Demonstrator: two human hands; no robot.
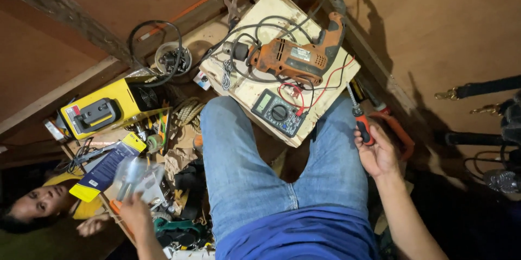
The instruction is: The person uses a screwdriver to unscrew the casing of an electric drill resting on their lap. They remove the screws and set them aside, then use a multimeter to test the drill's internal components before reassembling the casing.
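Note:
My right hand [376,154] grips a screwdriver [359,119] with a red and black handle, its shaft pointing up toward the wooden board [260,89]. On that board lie an orange electric drill [296,56] with a black cord and a dark multimeter [278,112] with red leads. My left hand [135,211] holds a clear plastic package [134,176] at the lower left, above a heap of tools. My legs in blue jeans [244,167] stretch between the two hands.
A yellow box-shaped machine [103,109] sits at the left, with a coiled rope [187,111] and a round container [172,59] with a black cable nearby. A blue and yellow card package [106,167] lies below it. Another person's arm [92,224] is at the lower left. Black straps [483,87] hang at the right.

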